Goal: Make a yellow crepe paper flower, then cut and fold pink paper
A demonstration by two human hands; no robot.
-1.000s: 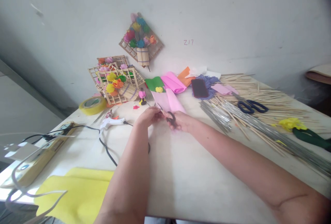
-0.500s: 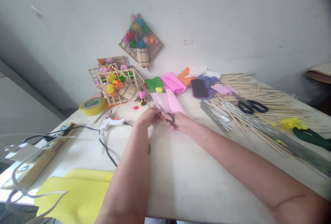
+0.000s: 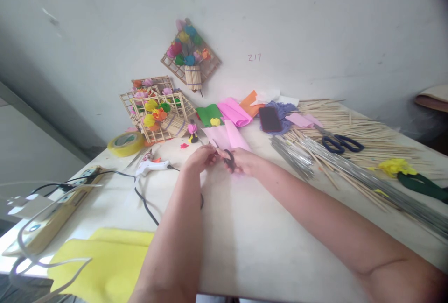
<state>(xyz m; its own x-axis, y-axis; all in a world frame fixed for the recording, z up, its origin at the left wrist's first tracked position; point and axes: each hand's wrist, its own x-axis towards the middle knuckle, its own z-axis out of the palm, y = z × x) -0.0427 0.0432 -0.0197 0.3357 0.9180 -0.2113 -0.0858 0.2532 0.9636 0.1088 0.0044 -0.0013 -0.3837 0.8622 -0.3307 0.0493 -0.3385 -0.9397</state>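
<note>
My right hand (image 3: 244, 161) is closed around the dark handles of a small pair of scissors (image 3: 229, 157), whose blades point up and left toward my other hand. My left hand (image 3: 203, 157) is pinched close to the blades; what sits between its fingertips is too small to make out. Just beyond both hands lies a light pink sheet of paper (image 3: 238, 138), partly rolled. A small pink, yellow and black item (image 3: 192, 131) stands past my left hand, with a red scrap (image 3: 184, 145) beside it.
On the left are a white glue gun (image 3: 153, 167) with its cord, a tape roll (image 3: 126, 144), a power strip (image 3: 63, 202) and yellow sheets (image 3: 101, 263). To the right lie a phone (image 3: 270, 119), wooden sticks (image 3: 364, 128), silver wires (image 3: 350, 177) and larger scissors (image 3: 343, 144). Flower frames (image 3: 159, 111) stand behind.
The scissors have turned slightly in my right hand, and their handle loops show more plainly. My left hand stays nearly where it was.
</note>
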